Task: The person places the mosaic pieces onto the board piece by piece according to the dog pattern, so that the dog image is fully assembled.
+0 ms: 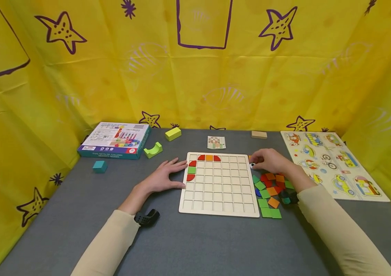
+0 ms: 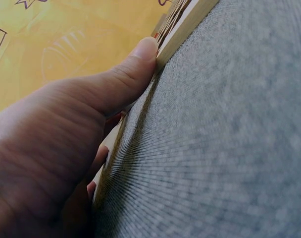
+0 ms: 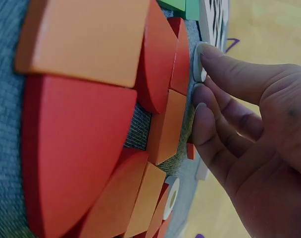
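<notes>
Nearest to the person, three green squares [image 1: 265, 212] are lying just to the right of the near right corner of the grid board [image 1: 220, 207]. A little farther, also on the right of the grid board, a loose pile of coloured tiles [image 1: 272, 191] is waiting.

At the left edge of the grid board, the left hand [image 1: 164, 176] is resting with spread, relaxed fingers; it is grasping nothing, and seems to be steadying the board. Just beside the right edge, the right hand [image 1: 270, 161] is pinching a white piece [image 1: 252, 165] with a dark mark between thumb and fingertips. So the step in hand, I judge, is picking up this piece.

Toward the far left corner of the grid board, red rounded tiles [image 1: 201, 157], an orange square [image 1: 209, 157] and a green square [image 1: 192, 170] are occupying cells. Beyond the far edge, a picture card [image 1: 216, 142] is lying. In my judgement, the next move is calling for lifting the piece, comparing it with the card, and seating it flat in its cell.
</notes>
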`<state>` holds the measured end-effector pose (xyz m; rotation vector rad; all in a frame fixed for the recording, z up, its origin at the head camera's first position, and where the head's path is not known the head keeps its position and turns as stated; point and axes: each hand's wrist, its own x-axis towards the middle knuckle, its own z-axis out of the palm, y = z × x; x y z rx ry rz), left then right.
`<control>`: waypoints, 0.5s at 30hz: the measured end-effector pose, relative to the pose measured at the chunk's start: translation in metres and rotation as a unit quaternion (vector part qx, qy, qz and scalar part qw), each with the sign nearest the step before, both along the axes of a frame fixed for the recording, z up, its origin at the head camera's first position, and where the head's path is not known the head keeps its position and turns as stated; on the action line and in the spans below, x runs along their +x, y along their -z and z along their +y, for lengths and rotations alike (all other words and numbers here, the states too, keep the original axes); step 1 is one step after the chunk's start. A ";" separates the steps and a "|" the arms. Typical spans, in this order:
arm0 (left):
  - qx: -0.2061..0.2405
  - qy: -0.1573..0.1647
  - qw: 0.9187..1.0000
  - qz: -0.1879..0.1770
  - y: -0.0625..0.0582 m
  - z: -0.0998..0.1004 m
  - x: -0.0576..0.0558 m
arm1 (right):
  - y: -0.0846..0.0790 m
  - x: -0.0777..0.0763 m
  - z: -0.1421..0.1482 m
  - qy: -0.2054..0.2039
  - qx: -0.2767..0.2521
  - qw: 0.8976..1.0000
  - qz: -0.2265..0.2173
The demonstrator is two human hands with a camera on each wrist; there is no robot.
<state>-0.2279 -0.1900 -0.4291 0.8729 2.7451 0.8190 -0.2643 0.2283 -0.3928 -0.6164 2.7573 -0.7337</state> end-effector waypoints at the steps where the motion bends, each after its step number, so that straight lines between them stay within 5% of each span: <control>1: 0.000 0.000 1.000 -0.001 0.000 0.000 0.000 | -0.001 0.001 -0.001 -0.002 0.003 1.000 0.001; 15: -0.010 0.001 1.000 -0.002 0.001 -0.001 -0.002 | -0.009 0.002 -0.005 -0.009 -0.050 0.999 -0.002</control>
